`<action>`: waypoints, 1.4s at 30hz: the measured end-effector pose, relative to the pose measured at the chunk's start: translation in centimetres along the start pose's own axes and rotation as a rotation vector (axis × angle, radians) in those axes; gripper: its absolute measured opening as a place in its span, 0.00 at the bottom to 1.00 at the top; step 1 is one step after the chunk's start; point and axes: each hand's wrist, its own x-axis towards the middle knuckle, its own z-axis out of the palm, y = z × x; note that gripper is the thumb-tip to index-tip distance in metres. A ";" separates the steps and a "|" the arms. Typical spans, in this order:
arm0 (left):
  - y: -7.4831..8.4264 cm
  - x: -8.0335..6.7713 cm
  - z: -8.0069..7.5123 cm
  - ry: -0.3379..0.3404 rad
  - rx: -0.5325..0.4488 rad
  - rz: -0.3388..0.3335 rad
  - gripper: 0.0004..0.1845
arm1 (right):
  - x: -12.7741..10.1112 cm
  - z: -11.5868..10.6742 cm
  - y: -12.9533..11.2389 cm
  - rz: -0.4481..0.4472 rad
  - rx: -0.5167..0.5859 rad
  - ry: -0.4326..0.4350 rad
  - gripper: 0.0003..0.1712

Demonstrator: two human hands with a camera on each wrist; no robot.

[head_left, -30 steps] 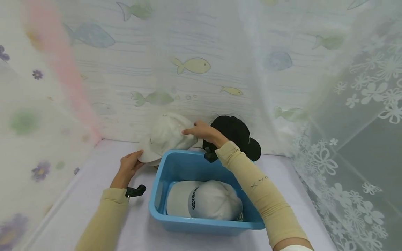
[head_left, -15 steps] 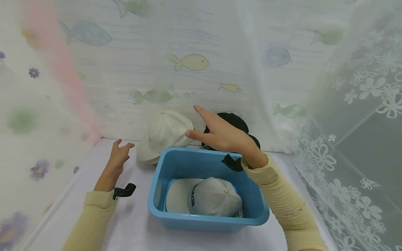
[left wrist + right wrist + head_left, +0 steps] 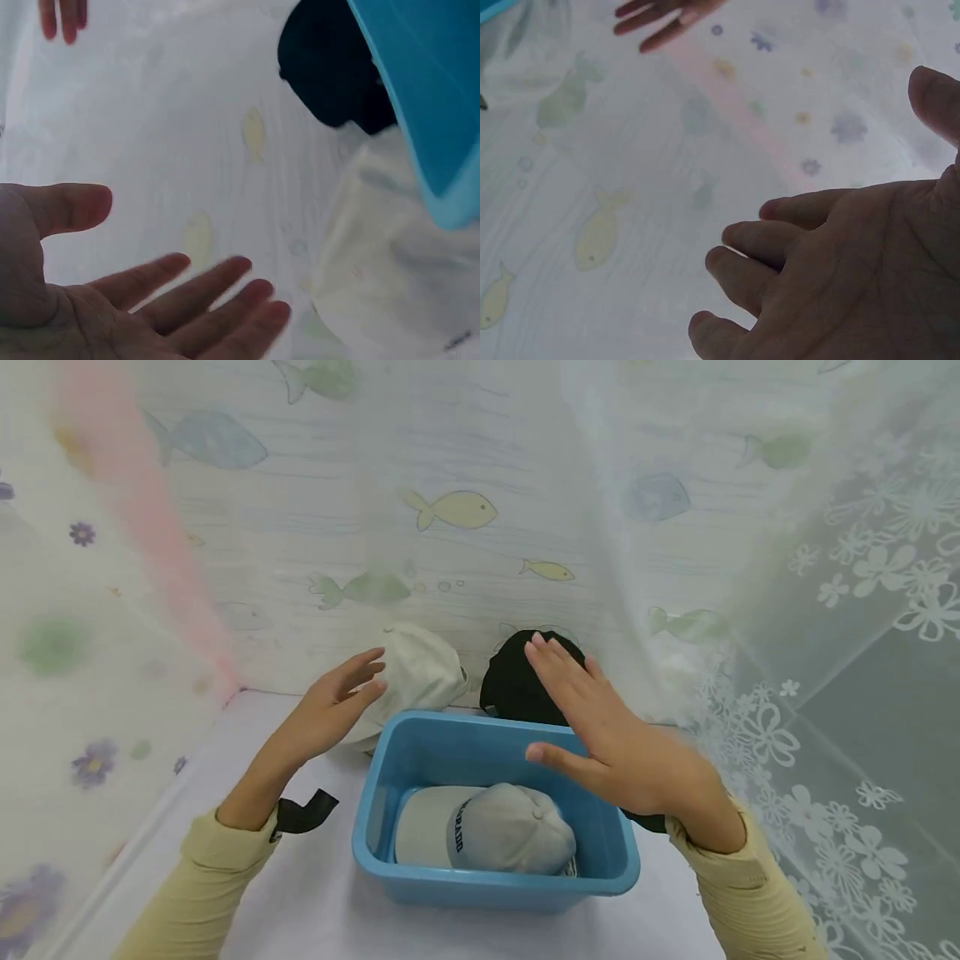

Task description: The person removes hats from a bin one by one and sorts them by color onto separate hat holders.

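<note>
A: We see both hands raised above the tabletop (image 3: 315,910), holding nothing. The left hand (image 3: 333,702) hangs palm inward, its fingers (image 3: 187,285) straight and a little spread, just in front of the white cap (image 3: 420,672).

B: And the right hand (image 3: 607,739) hovers over the far right corner of the blue bin (image 3: 495,893), fingers (image 3: 558,668) stretched out flat and apart, thumb pointing left. We can't tell from the head view whether its fingertips touch the black cap (image 3: 517,689) behind them or only pass in front.

A: Around them we find fish-patterned wallpaper at the back and a sheer flowered curtain (image 3: 847,635) on the right. The bin stands between us and the two caps, and its rim hides their lower edges.

B: The white cap leans against the wall at the back, left of the black one, the two just beside each other. We see its crown rounded and cream-coloured, its brim partly behind the left hand.

A: A third one, a grey cap (image 3: 487,839) with dark lettering on its front panel, lies inside the bin, crown up.

B: Both arms wear beige sleeves (image 3: 202,885), with a dark strap at each wrist.
</note>
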 end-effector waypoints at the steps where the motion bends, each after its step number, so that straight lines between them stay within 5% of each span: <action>1: 0.5 0.1 0.4 -0.007 -0.014 0.033 0.31 | -0.4 0.4 0.4 0.006 0.003 -0.012 0.52; 5: 1.7 0.7 2.2 -0.030 -0.050 0.174 0.26 | -1.9 2.2 2.1 0.057 0.066 -0.058 0.52; 10: 3.1 1.4 4.6 -0.145 0.014 0.248 0.26 | -3.8 4.7 4.7 0.145 0.145 -0.094 0.50; 16: 4.1 2.7 7.3 -0.258 0.125 0.241 0.27 | -6.3 7.5 8.0 0.149 0.115 -0.066 0.49; 22: 4.4 3.7 9.8 -0.360 0.192 0.253 0.26 | -8.5 9.6 10.6 -0.013 0.015 -0.012 0.46; 42: 3.7 4.0 15.3 -0.702 0.300 0.152 0.29 | -13.1 12.5 13.1 -0.117 -0.043 0.021 0.47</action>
